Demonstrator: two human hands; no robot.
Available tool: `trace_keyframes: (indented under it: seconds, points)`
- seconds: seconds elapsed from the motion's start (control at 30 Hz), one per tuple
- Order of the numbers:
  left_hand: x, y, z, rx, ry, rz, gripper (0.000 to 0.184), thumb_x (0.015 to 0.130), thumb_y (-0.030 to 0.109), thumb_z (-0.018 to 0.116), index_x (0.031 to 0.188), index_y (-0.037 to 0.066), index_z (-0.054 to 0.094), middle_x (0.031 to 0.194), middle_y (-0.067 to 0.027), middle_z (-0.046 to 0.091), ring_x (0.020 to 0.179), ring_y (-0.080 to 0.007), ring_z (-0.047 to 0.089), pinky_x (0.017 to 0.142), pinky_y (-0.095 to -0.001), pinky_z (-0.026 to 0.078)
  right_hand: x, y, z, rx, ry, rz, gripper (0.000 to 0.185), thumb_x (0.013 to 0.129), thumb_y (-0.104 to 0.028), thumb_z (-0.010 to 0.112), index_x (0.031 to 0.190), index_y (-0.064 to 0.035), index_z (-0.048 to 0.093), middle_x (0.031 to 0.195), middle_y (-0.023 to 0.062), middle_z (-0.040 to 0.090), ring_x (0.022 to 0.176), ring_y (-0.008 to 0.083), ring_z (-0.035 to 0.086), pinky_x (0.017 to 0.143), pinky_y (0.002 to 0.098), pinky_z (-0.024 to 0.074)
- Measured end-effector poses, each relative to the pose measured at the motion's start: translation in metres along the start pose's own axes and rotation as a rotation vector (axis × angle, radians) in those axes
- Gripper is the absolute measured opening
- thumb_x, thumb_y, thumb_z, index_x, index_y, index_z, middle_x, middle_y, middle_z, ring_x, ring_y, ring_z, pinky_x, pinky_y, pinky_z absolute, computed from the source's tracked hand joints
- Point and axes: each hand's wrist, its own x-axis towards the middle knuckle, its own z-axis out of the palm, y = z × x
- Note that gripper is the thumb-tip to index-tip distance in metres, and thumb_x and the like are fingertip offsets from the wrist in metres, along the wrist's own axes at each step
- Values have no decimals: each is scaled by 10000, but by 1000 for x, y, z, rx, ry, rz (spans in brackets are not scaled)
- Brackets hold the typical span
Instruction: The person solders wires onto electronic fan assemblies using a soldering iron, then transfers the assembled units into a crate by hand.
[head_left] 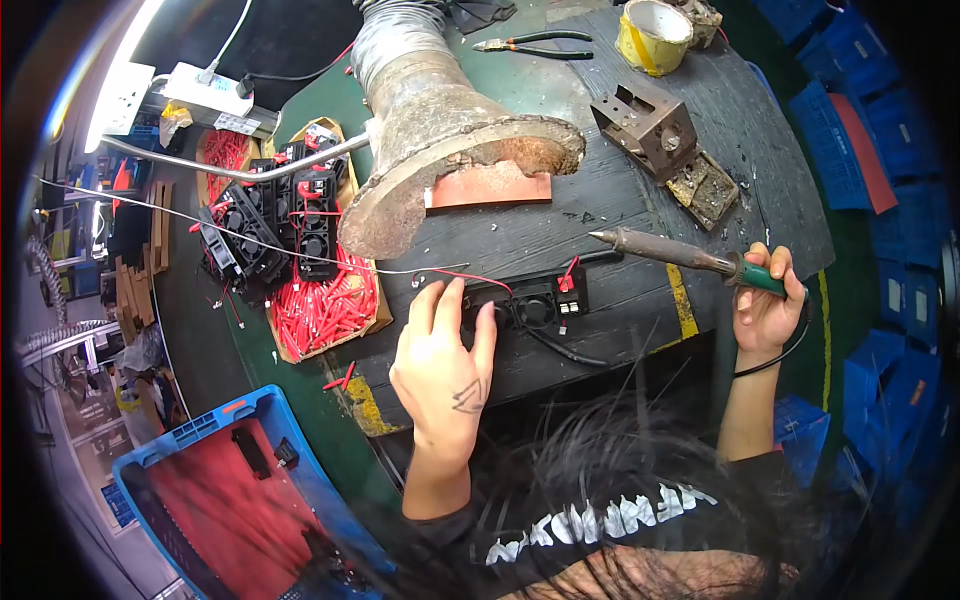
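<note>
A soldering iron [665,248] with a green handle is held in my right hand [765,310], its tip pointing left above the bench. My left hand [440,360] grips the left end of a black fan unit [538,308], thumb on one side and fingers on the other. That end is partly hidden by the hand. A red wire [485,280] runs over the unit, and a red connector [568,276] sits near its right end. A thin silvery wire [250,237] stretches from the far left to near my left fingertips.
A wide fume duct [430,110] hangs over the bench behind a copper-coloured block [490,188]. At left lie more fan units [315,225] and a carton of red sleeves [325,310]. Back right are an iron stand [645,130], pliers [540,45] and a yellow pot [655,38]. A blue crate [130,470] stands lower left.
</note>
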Motion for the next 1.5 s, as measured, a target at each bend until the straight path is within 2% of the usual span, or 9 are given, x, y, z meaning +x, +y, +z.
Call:
trace_keyframes:
  seconds: [0.1,0.17,0.37,0.5,0.63,0.73,0.93,1.27,1.5]
  points:
    - [8,12,-9,79,44,-22,235,799,133,735,1011,42,688,970,-115,670,741,-243,626,673,-328,513,0,-1,-1,-1,4,-2,212,986,-245,492,914,-51,450,1132,231,562,706,318,686,425,256,520]
    - [24,18,-10,-93,86,310,248,779,161,751,987,42,691,937,-115,663,818,-272,615,757,-359,494,0,-1,-2,-4,6,-14,209,988,-246,485,917,-52,449,1138,230,561,702,317,683,426,257,515]
    - [47,34,32,-417,-254,239,252,793,145,721,1023,50,689,845,-87,614,729,-235,550,690,-346,456,-2,0,-3,11,33,-31,204,989,-244,476,921,-54,448,1149,229,560,693,312,677,432,259,515]
    - [45,32,44,-515,-208,137,200,805,85,677,1001,54,697,858,-79,592,716,-210,548,678,-340,462,-2,0,-3,16,33,-37,203,991,-245,474,920,-56,450,1147,228,560,698,311,675,432,258,515]
    - [42,27,39,-378,-142,220,81,788,61,671,862,38,695,873,-109,568,867,-297,574,786,-383,457,-1,0,-2,26,22,-33,206,993,-247,470,921,-55,451,1152,227,558,706,316,676,433,260,517]
    - [37,20,31,-281,-135,339,149,784,131,722,902,47,687,928,-71,600,899,-270,571,834,-392,432,-1,0,-2,29,11,-26,207,994,-247,467,922,-53,450,1155,228,558,708,317,677,436,261,520]
    - [26,20,9,-67,-312,476,676,618,260,836,1206,79,555,1126,-94,527,1068,-283,493,975,-455,331,-1,0,-3,34,-4,-22,202,995,-243,465,929,-53,449,1160,228,560,717,320,680,436,264,522]
    - [31,11,-1,-220,-303,443,602,533,179,844,1078,51,622,997,-106,563,968,-313,536,888,-403,412,-1,1,-1,2,11,-26,205,996,-248,461,924,-57,445,1154,222,566,710,301,676,435,262,521]
    - [40,15,25,-218,-294,447,617,601,196,841,1146,24,608,1055,-120,572,996,-328,538,892,-401,418,0,0,-2,-3,10,-25,201,995,-246,466,921,-60,448,1147,219,566,710,299,675,439,261,523]
